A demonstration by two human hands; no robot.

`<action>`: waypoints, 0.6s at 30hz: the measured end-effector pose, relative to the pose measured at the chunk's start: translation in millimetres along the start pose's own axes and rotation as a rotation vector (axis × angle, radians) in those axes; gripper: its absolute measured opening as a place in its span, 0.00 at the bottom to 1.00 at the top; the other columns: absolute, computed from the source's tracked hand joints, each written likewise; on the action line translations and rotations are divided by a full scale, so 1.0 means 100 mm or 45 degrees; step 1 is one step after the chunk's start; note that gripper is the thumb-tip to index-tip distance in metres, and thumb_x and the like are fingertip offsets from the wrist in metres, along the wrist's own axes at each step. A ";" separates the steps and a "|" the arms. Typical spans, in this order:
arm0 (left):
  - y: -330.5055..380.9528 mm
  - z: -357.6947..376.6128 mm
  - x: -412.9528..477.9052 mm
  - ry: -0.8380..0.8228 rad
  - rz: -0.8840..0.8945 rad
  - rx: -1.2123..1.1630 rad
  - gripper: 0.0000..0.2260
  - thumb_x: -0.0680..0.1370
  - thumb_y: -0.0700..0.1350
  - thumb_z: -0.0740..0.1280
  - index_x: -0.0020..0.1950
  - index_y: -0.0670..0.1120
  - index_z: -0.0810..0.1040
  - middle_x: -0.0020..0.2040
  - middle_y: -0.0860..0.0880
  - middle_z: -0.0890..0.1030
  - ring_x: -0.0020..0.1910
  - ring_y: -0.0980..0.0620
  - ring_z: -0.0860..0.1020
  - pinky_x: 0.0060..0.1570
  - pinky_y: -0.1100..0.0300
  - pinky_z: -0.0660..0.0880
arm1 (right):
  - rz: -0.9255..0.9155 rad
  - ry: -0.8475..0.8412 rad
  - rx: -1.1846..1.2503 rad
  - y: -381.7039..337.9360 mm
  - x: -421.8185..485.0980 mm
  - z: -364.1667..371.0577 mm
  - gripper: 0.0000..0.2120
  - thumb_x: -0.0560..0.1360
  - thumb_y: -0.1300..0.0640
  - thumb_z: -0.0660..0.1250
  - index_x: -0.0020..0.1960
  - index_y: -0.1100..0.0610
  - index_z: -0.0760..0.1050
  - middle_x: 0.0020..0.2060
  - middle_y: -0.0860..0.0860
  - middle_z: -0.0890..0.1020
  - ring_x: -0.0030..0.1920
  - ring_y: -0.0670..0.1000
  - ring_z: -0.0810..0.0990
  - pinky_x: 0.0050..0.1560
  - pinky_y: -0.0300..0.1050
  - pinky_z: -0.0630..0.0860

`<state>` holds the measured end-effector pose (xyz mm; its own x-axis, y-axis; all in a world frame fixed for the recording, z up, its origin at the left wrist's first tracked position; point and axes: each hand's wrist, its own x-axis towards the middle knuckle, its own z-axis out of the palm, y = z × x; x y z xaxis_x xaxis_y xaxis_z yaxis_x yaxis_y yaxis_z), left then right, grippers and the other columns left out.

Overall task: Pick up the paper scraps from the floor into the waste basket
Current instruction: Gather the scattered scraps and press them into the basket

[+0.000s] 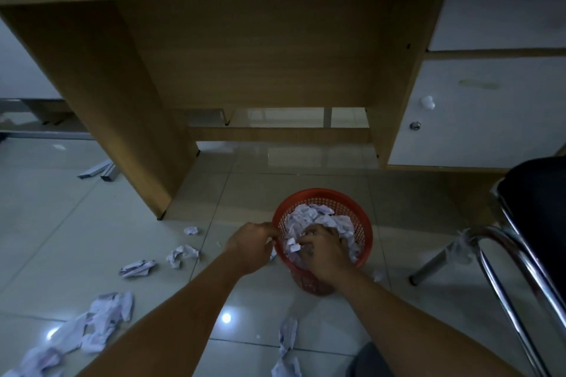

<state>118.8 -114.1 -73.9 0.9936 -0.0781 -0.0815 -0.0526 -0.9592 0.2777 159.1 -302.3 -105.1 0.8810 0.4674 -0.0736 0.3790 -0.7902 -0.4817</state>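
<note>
A red mesh waste basket (361, 217) stands on the tiled floor, filled with crumpled white paper (309, 217). My left hand (252, 243) grips the basket's left rim. My right hand (321, 251) is inside the basket, fingers spread, pressing down on the paper. Loose scraps lie on the floor to the left: a small ball (191, 230), a crumpled piece (182, 255), a flattened piece (137, 268) and a large pile (92, 324). Another strip (288, 346) lies between my forearms.
A wooden desk (147, 119) with white cabinet doors (477, 110) stands behind the basket. A chrome-legged chair (520, 254) with a dark seat is at the right. Metal bars (98, 170) lie on the floor far left. A small scrap (379, 275) sits right of the basket.
</note>
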 end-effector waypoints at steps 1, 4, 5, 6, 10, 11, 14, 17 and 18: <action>0.02 0.01 0.00 0.007 0.036 0.008 0.13 0.75 0.47 0.62 0.57 0.51 0.80 0.58 0.51 0.81 0.53 0.48 0.80 0.51 0.59 0.76 | -0.006 0.043 -0.039 0.03 0.03 0.00 0.12 0.76 0.50 0.64 0.57 0.43 0.81 0.66 0.45 0.72 0.67 0.57 0.66 0.64 0.54 0.64; 0.16 0.04 0.04 -0.020 0.171 0.019 0.18 0.79 0.51 0.62 0.68 0.52 0.73 0.67 0.50 0.75 0.59 0.48 0.78 0.57 0.58 0.73 | -0.009 0.123 -0.131 0.09 0.11 -0.02 0.13 0.76 0.49 0.64 0.59 0.42 0.80 0.73 0.46 0.64 0.73 0.57 0.59 0.69 0.55 0.59; 0.21 0.07 0.08 -0.056 0.180 0.017 0.21 0.79 0.51 0.62 0.72 0.51 0.68 0.72 0.50 0.71 0.65 0.48 0.74 0.62 0.58 0.70 | 0.001 0.115 -0.126 0.13 0.16 -0.02 0.13 0.76 0.48 0.64 0.60 0.42 0.79 0.75 0.46 0.62 0.74 0.58 0.57 0.71 0.56 0.59; 0.25 0.10 0.12 -0.105 0.168 0.034 0.24 0.80 0.52 0.61 0.75 0.50 0.63 0.75 0.50 0.65 0.71 0.49 0.67 0.66 0.58 0.66 | 0.011 0.083 -0.121 0.16 0.19 -0.03 0.15 0.77 0.47 0.64 0.62 0.42 0.78 0.76 0.47 0.60 0.75 0.58 0.57 0.72 0.56 0.59; 0.30 0.38 0.42 -0.268 0.108 0.220 0.31 0.81 0.56 0.56 0.79 0.48 0.46 0.79 0.49 0.48 0.78 0.49 0.47 0.74 0.55 0.52 | -0.003 -0.103 -0.117 0.38 0.34 0.01 0.24 0.78 0.48 0.62 0.73 0.41 0.63 0.78 0.46 0.53 0.77 0.58 0.54 0.73 0.55 0.62; 0.31 0.43 0.48 -0.304 0.086 0.251 0.33 0.81 0.58 0.55 0.79 0.47 0.42 0.79 0.49 0.45 0.78 0.49 0.45 0.75 0.55 0.49 | -0.006 -0.135 -0.129 0.43 0.36 0.01 0.28 0.78 0.48 0.63 0.75 0.40 0.58 0.78 0.45 0.50 0.77 0.58 0.52 0.74 0.55 0.60; 0.35 0.57 0.66 -0.301 0.070 0.326 0.39 0.80 0.60 0.57 0.78 0.46 0.37 0.78 0.48 0.36 0.77 0.48 0.39 0.76 0.53 0.45 | 0.036 -0.240 -0.130 0.57 0.45 -0.02 0.36 0.79 0.50 0.61 0.77 0.39 0.42 0.78 0.46 0.43 0.78 0.58 0.46 0.76 0.57 0.52; 0.35 0.73 0.79 -0.385 0.096 0.399 0.43 0.77 0.63 0.60 0.78 0.45 0.37 0.77 0.45 0.35 0.76 0.45 0.36 0.74 0.51 0.39 | 0.002 -0.387 -0.235 0.67 0.50 -0.01 0.38 0.80 0.50 0.59 0.75 0.39 0.33 0.78 0.48 0.37 0.78 0.56 0.38 0.77 0.56 0.44; 0.35 0.77 0.82 -0.459 0.107 0.442 0.43 0.77 0.63 0.59 0.78 0.45 0.36 0.77 0.44 0.34 0.76 0.44 0.35 0.74 0.50 0.38 | 0.007 -0.443 -0.276 0.70 0.52 0.02 0.39 0.80 0.49 0.58 0.75 0.39 0.31 0.77 0.48 0.36 0.77 0.56 0.36 0.77 0.55 0.42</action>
<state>190.9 -174.5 -144.5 0.8902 -0.1888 -0.4146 -0.2218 -0.9746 -0.0323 231.0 -332.3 -144.3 0.7487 0.5399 -0.3848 0.4584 -0.8408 -0.2879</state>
